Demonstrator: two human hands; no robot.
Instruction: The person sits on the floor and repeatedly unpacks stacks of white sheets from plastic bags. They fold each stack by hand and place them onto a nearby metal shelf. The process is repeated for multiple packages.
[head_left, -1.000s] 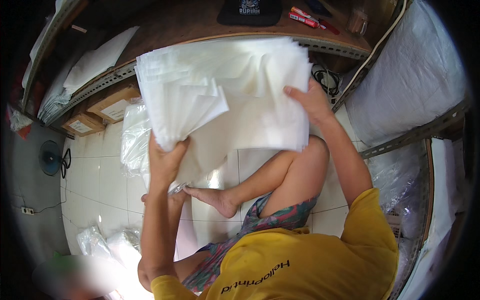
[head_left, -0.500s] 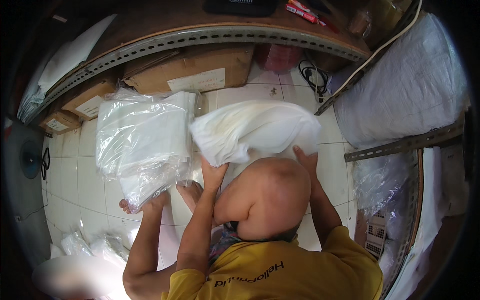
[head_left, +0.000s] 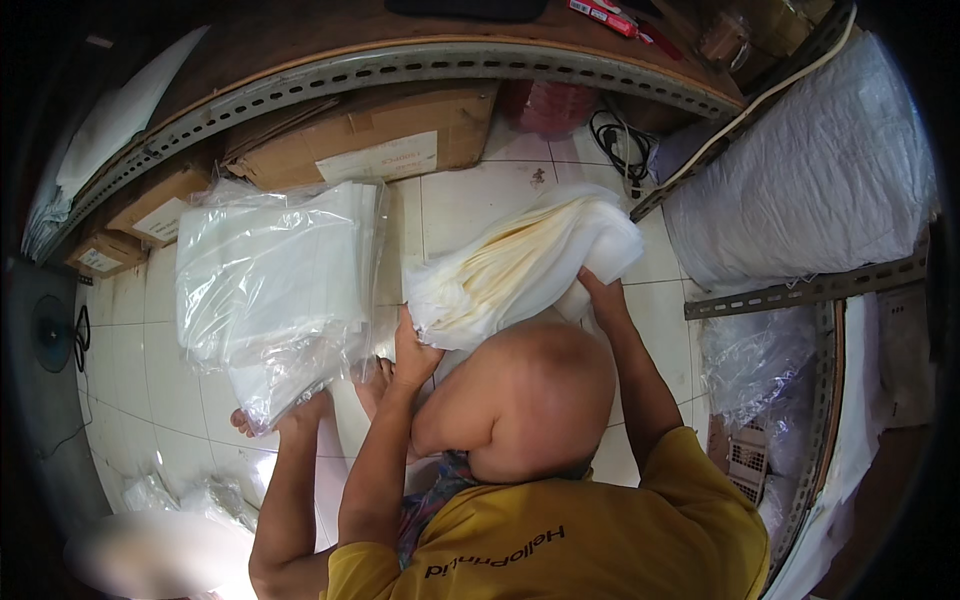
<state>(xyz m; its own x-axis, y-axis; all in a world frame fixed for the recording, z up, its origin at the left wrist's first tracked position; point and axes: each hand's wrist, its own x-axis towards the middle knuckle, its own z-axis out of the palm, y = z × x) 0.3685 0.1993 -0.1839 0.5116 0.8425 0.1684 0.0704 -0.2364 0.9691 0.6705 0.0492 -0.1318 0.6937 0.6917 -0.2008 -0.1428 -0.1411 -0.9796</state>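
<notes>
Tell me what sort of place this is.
Probably a small storeroom or packing workshop: slotted-angle metal shelving, cardboard boxes stored beneath it, and a bagged stack of white sheets on the tiled floor.

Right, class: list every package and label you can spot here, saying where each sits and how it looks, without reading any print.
Clear plastic bag of white sheets: on the floor tiles, left of the hands.
Large cardboard box: under the shelf, brown, with a white rectangular label.
Smaller cardboard box: further left, brown, white label.
Red flat packet: on the shelf top.
Stack of white sheets: held in both hands.
</notes>
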